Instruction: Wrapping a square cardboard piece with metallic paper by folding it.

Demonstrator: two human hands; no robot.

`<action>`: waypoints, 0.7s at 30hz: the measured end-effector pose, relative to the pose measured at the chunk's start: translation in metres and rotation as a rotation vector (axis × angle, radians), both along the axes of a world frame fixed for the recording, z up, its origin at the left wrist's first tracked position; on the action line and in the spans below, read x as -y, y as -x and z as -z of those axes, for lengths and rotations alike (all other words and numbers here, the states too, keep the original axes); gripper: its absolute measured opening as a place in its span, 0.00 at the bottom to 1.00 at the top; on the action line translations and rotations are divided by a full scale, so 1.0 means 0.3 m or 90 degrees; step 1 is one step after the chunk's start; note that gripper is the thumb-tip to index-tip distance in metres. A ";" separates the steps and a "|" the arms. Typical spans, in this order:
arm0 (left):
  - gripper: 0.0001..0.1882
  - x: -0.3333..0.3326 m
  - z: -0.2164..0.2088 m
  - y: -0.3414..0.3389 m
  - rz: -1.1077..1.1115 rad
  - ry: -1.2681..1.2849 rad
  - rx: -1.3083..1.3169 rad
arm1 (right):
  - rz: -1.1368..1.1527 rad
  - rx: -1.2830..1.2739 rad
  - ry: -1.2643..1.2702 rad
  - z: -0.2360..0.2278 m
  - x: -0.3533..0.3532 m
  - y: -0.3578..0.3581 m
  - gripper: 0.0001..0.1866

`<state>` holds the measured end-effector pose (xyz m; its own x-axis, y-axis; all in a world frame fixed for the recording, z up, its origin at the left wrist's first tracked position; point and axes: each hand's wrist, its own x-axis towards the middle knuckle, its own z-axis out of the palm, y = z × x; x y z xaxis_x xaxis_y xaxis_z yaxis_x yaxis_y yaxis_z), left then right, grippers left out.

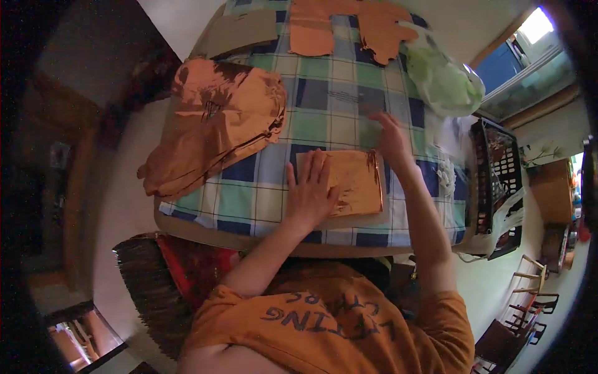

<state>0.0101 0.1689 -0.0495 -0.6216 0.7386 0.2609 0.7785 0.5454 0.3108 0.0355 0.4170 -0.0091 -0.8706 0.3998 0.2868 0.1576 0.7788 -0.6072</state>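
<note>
My left hand [309, 192] lies flat with fingers spread on the left part of a small stack of copper-coloured foil sheets [356, 182]. A pale card or board shows under the stack's edges, near the table's front side. My right hand [392, 140] is raised just beyond the stack's right corner, its fingers bent together and slightly blurred. At its fingertips is a see-through sheet that looks like a clear plastic bag [344, 97] with faint print. The fingers appear to pinch its near right corner. Where they meet it is hard to make out.
A large crumpled pile of shiny copper foil pieces [224, 118] covers the table's left side. At the far edge lie brown cardboard [240, 32] and flat copper pieces [311, 31]. A greenish plastic bag [445, 81] sits far right. A black basket [498, 181] stands beside the checked tablecloth [249, 202].
</note>
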 end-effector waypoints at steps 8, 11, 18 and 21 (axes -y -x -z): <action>0.34 -0.005 -0.030 -0.002 0.009 -0.030 0.017 | 0.181 0.165 -0.053 0.004 0.145 -0.265 0.13; 0.34 -0.008 -0.031 -0.004 0.009 -0.027 0.011 | 0.205 0.117 0.201 0.034 0.136 -0.287 0.13; 0.29 -0.032 -0.120 0.059 0.062 -0.187 0.235 | 0.206 0.036 0.500 0.046 0.171 -0.383 0.10; 0.26 -0.137 -0.135 0.222 0.097 -0.256 0.094 | 0.229 0.005 0.606 -0.038 0.169 -0.444 0.09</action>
<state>-0.0564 0.2102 -0.0089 -0.5658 0.6826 0.4626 0.7718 0.2411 0.5883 0.1688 0.3662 0.0023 -0.6546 0.6974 -0.2919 0.2938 -0.1211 -0.9482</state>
